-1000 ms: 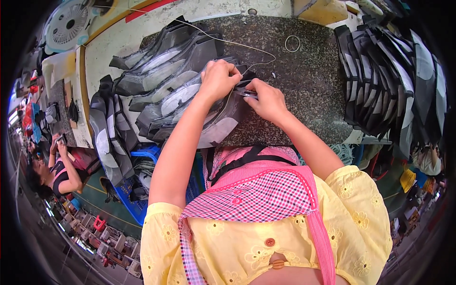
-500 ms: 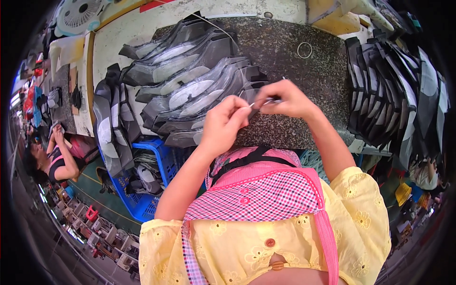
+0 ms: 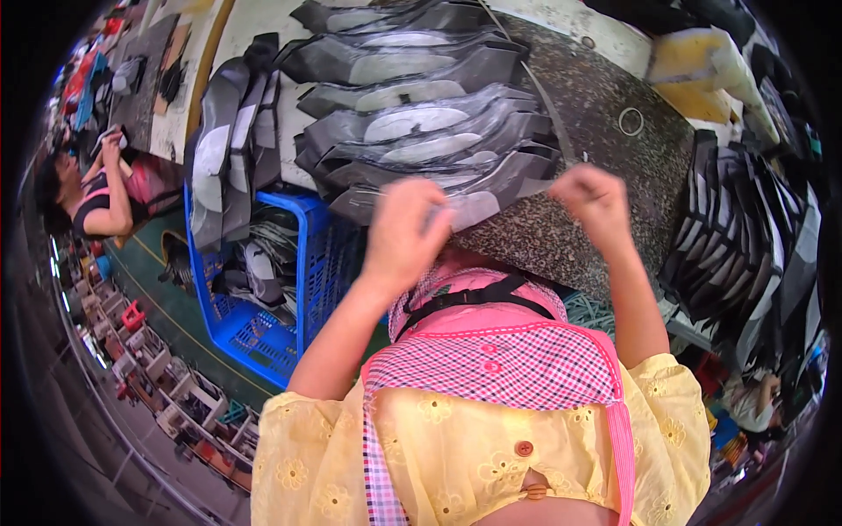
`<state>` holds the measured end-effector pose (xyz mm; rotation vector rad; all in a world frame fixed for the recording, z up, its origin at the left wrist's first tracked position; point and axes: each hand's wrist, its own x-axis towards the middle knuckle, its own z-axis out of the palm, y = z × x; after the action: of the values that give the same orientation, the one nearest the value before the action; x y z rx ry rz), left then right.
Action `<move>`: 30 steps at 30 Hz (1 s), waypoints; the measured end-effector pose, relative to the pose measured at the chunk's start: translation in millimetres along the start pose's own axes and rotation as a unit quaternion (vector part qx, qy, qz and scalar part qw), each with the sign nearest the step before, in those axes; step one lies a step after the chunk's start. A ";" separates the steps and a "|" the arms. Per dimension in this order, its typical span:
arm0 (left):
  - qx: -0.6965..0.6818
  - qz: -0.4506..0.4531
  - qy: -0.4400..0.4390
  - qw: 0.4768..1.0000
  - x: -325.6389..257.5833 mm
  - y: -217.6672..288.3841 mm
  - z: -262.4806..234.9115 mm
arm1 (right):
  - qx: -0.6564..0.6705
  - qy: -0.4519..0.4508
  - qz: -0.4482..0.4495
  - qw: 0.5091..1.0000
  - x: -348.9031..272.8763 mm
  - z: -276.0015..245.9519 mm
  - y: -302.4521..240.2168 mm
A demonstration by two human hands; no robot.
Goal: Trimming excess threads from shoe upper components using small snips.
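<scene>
Curved grey-and-black panels (image 3: pixel 417 125) with pale patches lie in overlapping rows on the worktable. My left hand (image 3: pixel 405 230) is over the near edge of the nearest panel (image 3: pixel 478 209), thumb and forefinger apart. Whether it touches the panel is not clear. At the right tip of that panel is my right hand (image 3: pixel 598 203), blurred, its fingers curled together. What those fingers hold, if anything, is hidden. A thin pale strip (image 3: pixel 545 101) runs down across the panels' right ends toward the right hand.
More panels stand bundled at the right (image 3: pixel 732 228) and at the left (image 3: pixel 219 140). A blue crate (image 3: pixel 303 263) holds dark pieces below the table's left edge. A pale ring (image 3: pixel 631 122) lies on the speckled board (image 3: pixel 605 79). Another person (image 3: pixel 105 188) sits at far left.
My hands, close together half a second ago with a small white bit between them and a dark metal thing in the right, have moved apart. The view has turned and shifted.
</scene>
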<state>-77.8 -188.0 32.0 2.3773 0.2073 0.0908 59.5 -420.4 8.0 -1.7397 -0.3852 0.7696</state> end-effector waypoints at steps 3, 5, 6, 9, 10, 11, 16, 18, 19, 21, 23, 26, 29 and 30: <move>0.087 -0.185 0.137 0.969 -42.8 -82.9 -14.9 | 0.027 0.139 0.017 0.990 22.5 -15.9 4.2; 0.045 -0.219 0.134 0.965 -55.2 -97.5 -13.6 | -0.025 0.121 -0.074 0.990 38.6 30.5 -29.1; 0.036 -0.211 0.142 0.967 -57.8 -101.2 -12.3 | -0.110 -0.011 -0.118 0.987 44.9 59.9 -43.7; 0.065 -0.253 0.109 0.959 -46.5 -107.1 -17.6 | -0.300 -0.234 -0.192 0.904 83.0 138.8 -58.2; 0.039 -0.312 0.040 0.948 -43.3 -105.0 -21.3 | -0.308 -0.234 -0.194 0.901 94.8 147.4 -50.3; 0.123 -0.278 0.072 0.950 -44.1 -97.8 -18.3 | -0.343 -0.226 -0.177 0.894 107.8 154.5 -41.8; 0.184 0.035 0.149 0.971 -75.7 -28.1 -45.4 | -0.400 -0.247 -0.183 0.863 115.3 163.6 -39.3; 0.009 0.029 0.105 0.994 -84.7 15.2 -78.0 | -0.372 -0.258 -0.182 0.873 122.7 159.3 -36.0; -0.036 0.013 0.131 0.991 -83.4 23.8 -101.0 | -0.339 -0.279 -0.167 0.883 125.6 158.9 -37.5; -0.063 0.018 0.153 0.986 -76.2 30.3 -148.6 | -0.361 -0.270 -0.192 0.872 126.4 156.7 -39.1; -0.046 0.043 0.131 0.989 -69.0 27.9 -185.1 | -0.391 -0.260 -0.220 0.855 123.9 155.9 -44.0; -0.041 0.080 0.083 0.993 -57.8 36.8 -215.1 | -0.379 -0.278 -0.180 0.864 114.4 149.2 -47.4; -0.063 0.165 -0.018 0.984 -55.7 48.7 -248.6 | -0.371 -0.389 -0.202 0.819 120.9 146.1 -55.4; -0.094 0.203 -0.015 0.975 -61.6 44.7 -260.9 | -0.373 -0.384 -0.199 0.821 122.1 141.9 -52.5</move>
<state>-165.5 -54.6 252.0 2.1981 -0.2935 0.2554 60.7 -226.0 0.1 -1.8528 -1.7437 1.0645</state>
